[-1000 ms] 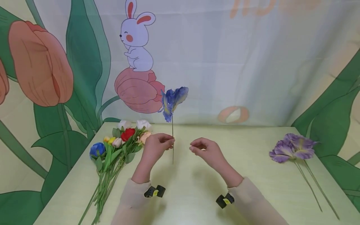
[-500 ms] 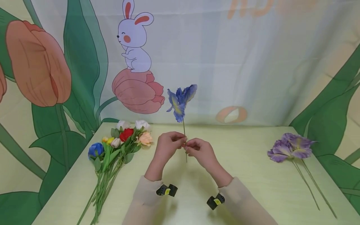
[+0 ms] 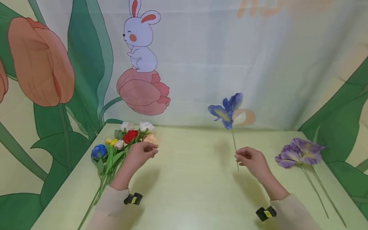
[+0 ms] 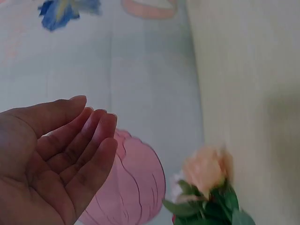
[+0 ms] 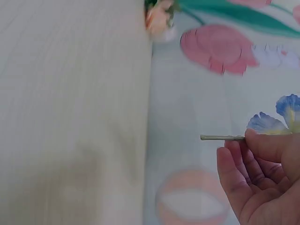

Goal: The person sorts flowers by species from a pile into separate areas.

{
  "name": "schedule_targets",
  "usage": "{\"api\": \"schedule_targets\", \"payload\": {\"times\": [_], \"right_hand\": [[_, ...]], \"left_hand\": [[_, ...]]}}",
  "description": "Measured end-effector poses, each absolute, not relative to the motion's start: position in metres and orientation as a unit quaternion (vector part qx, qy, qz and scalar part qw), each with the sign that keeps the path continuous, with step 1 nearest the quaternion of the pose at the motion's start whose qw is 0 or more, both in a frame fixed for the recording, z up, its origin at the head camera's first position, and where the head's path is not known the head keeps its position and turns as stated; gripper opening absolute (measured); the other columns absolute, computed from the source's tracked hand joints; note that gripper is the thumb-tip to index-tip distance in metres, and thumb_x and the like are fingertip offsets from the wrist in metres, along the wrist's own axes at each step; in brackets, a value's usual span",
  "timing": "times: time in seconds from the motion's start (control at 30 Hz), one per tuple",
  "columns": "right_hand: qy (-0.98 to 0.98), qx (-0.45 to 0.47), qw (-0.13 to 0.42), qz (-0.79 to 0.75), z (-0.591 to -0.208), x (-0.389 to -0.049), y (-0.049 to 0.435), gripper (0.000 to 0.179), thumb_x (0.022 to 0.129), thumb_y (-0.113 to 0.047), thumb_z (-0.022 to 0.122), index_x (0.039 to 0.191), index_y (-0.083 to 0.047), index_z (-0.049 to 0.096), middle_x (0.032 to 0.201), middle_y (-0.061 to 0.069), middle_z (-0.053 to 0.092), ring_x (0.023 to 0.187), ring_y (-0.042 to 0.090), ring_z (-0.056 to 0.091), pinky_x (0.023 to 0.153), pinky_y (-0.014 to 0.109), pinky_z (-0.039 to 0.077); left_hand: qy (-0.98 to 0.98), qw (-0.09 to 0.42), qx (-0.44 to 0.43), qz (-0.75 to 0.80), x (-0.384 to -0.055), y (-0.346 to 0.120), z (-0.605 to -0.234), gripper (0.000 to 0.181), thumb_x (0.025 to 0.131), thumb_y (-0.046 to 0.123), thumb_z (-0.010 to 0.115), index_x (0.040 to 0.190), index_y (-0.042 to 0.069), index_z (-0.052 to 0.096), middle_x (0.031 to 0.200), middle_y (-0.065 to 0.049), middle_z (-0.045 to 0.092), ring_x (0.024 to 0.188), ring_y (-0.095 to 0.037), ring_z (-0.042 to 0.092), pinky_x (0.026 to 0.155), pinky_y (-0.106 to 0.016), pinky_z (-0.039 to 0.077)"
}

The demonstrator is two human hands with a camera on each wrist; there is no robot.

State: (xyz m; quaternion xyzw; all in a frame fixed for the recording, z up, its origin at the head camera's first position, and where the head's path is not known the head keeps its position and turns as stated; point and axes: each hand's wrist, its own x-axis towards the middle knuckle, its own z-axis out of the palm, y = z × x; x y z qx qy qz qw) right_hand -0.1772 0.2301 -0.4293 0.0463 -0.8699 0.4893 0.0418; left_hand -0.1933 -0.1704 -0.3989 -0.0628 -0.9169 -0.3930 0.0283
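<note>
My right hand (image 3: 253, 161) pinches the thin stem of a blue iris (image 3: 227, 113) between thumb and fingertips, holding it upright above the table with a slight lean. In the right wrist view the cut stem end (image 5: 215, 138) sticks out past the pinch, and blue petals show behind the thumb. My left hand (image 3: 140, 157) holds nothing; its fingers are loosely bent, as the left wrist view of the hand (image 4: 65, 159) shows. It hovers near a pile of artificial flowers (image 3: 130, 137) and overlaps part of their stems in the head view.
That pile has red, white, peach, yellow and blue blooms (image 3: 99, 152), stems toward the near left. Two purple irises (image 3: 302, 152) lie at the table's right side. Behind the pale table (image 3: 184, 191) hangs a printed curtain (image 3: 187, 64) with a rabbit and tulips.
The blue iris has passed from my left hand to my right hand. My right hand has carried it rightward, while my left hand let go and moved left toward the flower pile.
</note>
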Motion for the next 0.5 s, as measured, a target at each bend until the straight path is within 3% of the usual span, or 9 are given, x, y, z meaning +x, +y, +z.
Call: {"api": "schedule_targets", "payload": {"times": [0.1,0.27,0.5], "right_hand": [[-0.89,0.018,0.04,0.454,-0.436,-0.167,0.27,0.028,0.101,-0.009,0.063,0.119,0.012,0.063,0.103,0.025,0.073,0.077,-0.002,0.066,0.073,0.02,0.061],[-0.911,-0.029,0.035,0.411,-0.448,-0.154,0.332,0.032,0.102,-0.009,0.061,0.121,0.017,0.06,0.099,0.022,0.074,0.072,-0.007,0.062,0.07,0.019,0.06],[-0.907,-0.12,-0.036,0.401,-0.459,-0.142,0.401,0.039,0.103,-0.016,0.061,0.121,0.019,0.056,0.09,0.011,0.074,0.068,0.0,0.064,0.07,0.028,0.062]], "left_hand": [[-0.929,0.018,-0.037,-0.369,-0.185,-0.205,-0.407,0.025,0.097,0.013,0.068,0.116,-0.003,0.073,0.099,-0.019,0.077,0.086,-0.024,0.071,0.072,-0.032,0.057],[-0.946,0.014,-0.014,-0.325,-0.171,-0.251,-0.42,0.028,0.097,0.012,0.067,0.118,-0.006,0.071,0.113,-0.026,0.074,0.1,-0.037,0.07,0.076,-0.041,0.06],[-0.957,-0.01,0.02,-0.288,-0.162,-0.289,-0.443,0.031,0.097,0.014,0.066,0.117,-0.01,0.07,0.113,-0.029,0.072,0.099,-0.041,0.069,0.078,-0.046,0.06]]}}
